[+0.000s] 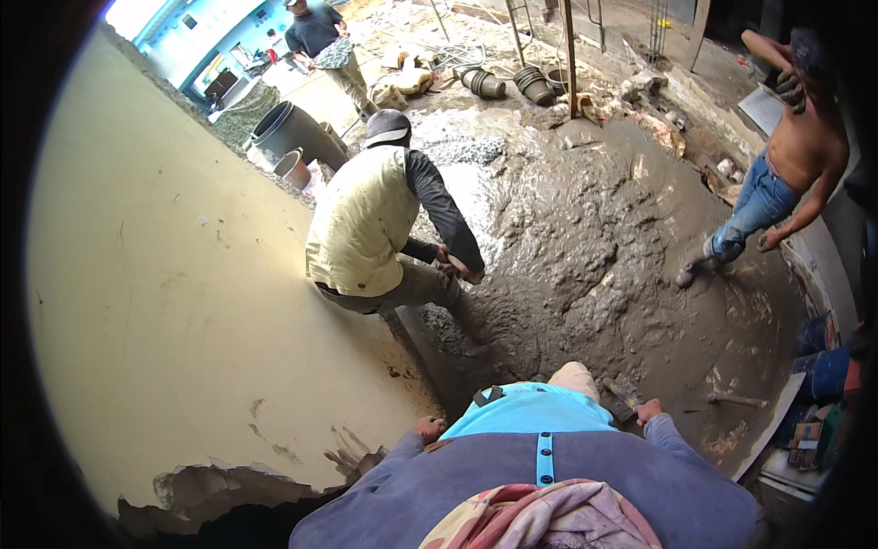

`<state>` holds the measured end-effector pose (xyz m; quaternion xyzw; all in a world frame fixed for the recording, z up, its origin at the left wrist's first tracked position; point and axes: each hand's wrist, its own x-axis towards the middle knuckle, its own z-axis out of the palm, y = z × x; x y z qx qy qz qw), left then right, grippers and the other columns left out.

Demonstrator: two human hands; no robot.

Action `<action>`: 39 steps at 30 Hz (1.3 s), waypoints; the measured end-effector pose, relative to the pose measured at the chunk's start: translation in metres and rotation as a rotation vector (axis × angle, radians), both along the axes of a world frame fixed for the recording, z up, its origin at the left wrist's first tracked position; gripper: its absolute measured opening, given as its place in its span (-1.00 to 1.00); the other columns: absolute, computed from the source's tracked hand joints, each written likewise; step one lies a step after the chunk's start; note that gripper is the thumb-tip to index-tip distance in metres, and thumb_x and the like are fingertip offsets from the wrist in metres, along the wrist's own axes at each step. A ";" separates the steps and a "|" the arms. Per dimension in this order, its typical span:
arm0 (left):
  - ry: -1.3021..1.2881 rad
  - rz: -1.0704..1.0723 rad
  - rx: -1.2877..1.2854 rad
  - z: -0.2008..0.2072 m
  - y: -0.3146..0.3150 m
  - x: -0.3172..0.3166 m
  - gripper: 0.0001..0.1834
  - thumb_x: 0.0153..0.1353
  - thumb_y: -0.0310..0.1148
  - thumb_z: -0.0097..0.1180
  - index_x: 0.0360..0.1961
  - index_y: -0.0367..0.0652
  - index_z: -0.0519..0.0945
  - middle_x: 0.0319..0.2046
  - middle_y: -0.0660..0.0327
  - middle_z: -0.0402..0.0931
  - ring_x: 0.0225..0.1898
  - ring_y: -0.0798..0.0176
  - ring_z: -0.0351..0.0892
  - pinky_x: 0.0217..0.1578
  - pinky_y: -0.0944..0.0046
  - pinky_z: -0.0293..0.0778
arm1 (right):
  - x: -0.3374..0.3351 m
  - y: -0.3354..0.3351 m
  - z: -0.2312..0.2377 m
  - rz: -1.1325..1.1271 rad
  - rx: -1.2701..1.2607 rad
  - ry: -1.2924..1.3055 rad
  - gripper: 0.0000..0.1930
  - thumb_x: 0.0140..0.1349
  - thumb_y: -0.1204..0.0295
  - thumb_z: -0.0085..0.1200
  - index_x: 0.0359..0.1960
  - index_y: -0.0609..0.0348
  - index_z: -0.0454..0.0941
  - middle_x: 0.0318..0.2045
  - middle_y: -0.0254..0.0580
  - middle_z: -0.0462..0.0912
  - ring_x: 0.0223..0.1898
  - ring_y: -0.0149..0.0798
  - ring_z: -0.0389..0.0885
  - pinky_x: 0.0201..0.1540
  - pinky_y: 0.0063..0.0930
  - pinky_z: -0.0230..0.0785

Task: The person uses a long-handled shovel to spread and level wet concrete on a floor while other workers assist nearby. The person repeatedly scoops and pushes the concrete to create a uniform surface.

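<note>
My left hand (430, 428) is beside my left hip, close to the cream wall, with its fingers curled. Whatever might be inside that hand is hidden. Low on my right side, my right hand (648, 410) is closed round the end of a trowel (625, 393) smeared with grey mud. The trowel is just above the wet concrete (585, 238) or touching it; I cannot tell which. This lumpy grey concrete spreads in front of me, with a smoother patch near my feet. A wooden-handled tool (739, 400) lies on it to my right.
A person in a pale vest (357, 220) bends over the concrete ahead, left. Another in jeans (768, 192) stands at the right edge. The cream wall (183, 302) flanks my left. Stacked buckets (533, 85), a black barrel (293, 135) and a metal pole (569, 64) stand farther off.
</note>
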<state>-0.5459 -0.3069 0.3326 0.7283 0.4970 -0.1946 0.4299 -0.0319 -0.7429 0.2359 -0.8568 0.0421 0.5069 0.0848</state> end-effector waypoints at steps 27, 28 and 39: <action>-0.266 0.359 -0.212 -0.009 0.044 0.068 -0.64 0.46 -0.31 0.14 0.11 -0.38 0.59 -0.17 0.04 0.70 -0.20 0.21 0.71 -0.13 0.21 0.64 | -0.071 0.051 -0.075 0.418 -0.044 -0.093 -0.66 0.37 0.23 0.05 -0.16 0.21 0.78 0.00 0.02 0.75 0.09 -0.04 0.70 0.17 -0.16 0.53; -0.267 0.386 -0.222 -0.011 0.042 0.066 -0.65 0.46 -0.31 0.14 0.10 -0.38 0.59 -0.18 0.04 0.69 -0.21 0.22 0.71 -0.14 0.21 0.65 | -0.073 0.050 -0.090 0.547 -0.039 -0.060 -0.62 0.37 0.20 0.04 -0.05 0.25 0.73 0.09 0.09 0.69 0.16 0.01 0.65 0.21 -0.14 0.49; -0.121 0.392 -0.167 -0.021 -0.006 0.015 -0.69 0.42 -0.36 0.17 0.05 -0.38 0.59 -0.27 0.09 0.68 -0.37 0.26 0.64 -0.32 0.25 0.62 | -0.082 0.060 0.001 -0.004 0.112 -0.100 -0.59 0.38 0.29 -0.01 -0.24 0.53 0.69 -0.19 0.18 0.79 -0.05 0.17 0.75 -0.02 -0.01 0.55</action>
